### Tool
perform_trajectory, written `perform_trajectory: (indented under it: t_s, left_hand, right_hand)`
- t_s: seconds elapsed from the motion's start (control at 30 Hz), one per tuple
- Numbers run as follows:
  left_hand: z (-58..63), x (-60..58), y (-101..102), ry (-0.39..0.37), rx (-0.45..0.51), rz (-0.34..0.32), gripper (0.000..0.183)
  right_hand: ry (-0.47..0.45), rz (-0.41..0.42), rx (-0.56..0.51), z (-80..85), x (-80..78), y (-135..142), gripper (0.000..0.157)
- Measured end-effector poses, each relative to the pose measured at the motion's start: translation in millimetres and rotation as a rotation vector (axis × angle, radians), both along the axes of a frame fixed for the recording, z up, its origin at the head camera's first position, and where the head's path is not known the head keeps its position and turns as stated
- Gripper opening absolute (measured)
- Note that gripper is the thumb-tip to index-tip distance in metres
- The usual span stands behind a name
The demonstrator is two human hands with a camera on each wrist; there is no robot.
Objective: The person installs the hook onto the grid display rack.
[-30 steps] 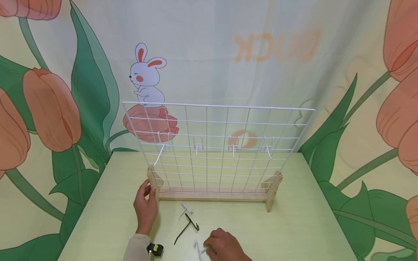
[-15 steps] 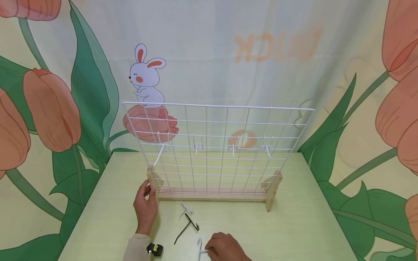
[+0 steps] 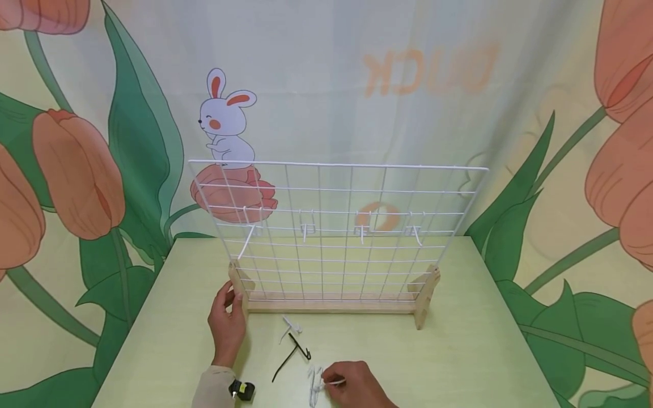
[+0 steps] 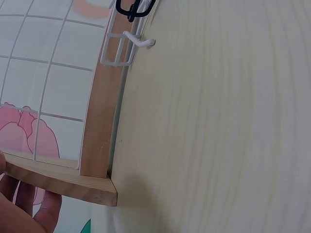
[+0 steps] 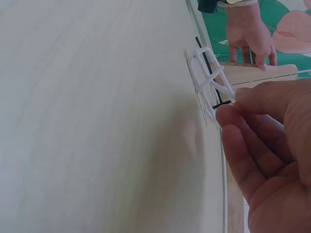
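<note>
A white wire grid panel (image 3: 335, 165) stands upright in a wooden stand (image 3: 331, 307), with several white hooks hung along one row. My left hand (image 3: 227, 326) grips the stand's left end piece; in the left wrist view its fingers (image 4: 48, 208) curl under the wooden edge. Near the front, my right hand (image 3: 357, 385) pinches a white wire hook (image 3: 314, 388) by its prong, between thumb and fingertips. In the right wrist view, the hook's looped frame (image 5: 209, 80) tilts close over the table. A black hook (image 3: 297, 347) and another white hook (image 3: 289, 325) lie between the hands.
A small black device (image 3: 242, 390) is strapped at the left wrist. The pale table (image 3: 484, 351) meets a curtain (image 3: 316, 85) printed with tulips and a rabbit, close behind the grid.
The right hand has turned the white hook, so its prong now shows across the fingers. The left hand keeps its place on the stand. The head view has shifted slightly.
</note>
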State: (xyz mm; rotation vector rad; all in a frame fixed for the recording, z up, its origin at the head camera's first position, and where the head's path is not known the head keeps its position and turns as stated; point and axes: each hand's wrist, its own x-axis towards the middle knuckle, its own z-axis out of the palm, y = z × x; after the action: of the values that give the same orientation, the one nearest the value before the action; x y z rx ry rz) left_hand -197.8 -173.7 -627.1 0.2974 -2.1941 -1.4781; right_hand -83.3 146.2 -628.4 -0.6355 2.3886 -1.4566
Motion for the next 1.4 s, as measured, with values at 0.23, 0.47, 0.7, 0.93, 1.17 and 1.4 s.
perform_trajectory:
  t_s: [0.23,0.47,0.7,0.93,1.17,1.4]
  left_hand:
    - [-0.2,0.4,1,0.010,0.000,-0.006,0.040]
    - [-0.9,0.5,1,0.015,-0.002,0.000,0.040]
    - [-2.0,-0.7,1,0.020,0.003,0.002,0.040]
    - [-2.0,-0.1,1,0.012,0.000,0.008,0.040]
    - [-3.0,0.3,1,0.014,0.001,0.002,0.040]
    - [-3.4,0.6,1,0.011,0.005,0.003,0.040]
  right_hand:
    - [0.089,-0.047,-0.149,-5.9,4.9,-3,0.016]
    - [0.147,-0.149,-0.220,-0.6,2.7,-5,0.011]
    - [0.158,-0.246,-0.186,19.0,-1.4,-1,0.008]
    - [0.275,-0.283,-0.244,31.1,-5.3,1,0.011]
    - [0.380,-0.362,-0.304,61.5,-17.9,9,0.009]
    - [0.520,-0.427,-0.321,90.1,-33.6,20,0.014]
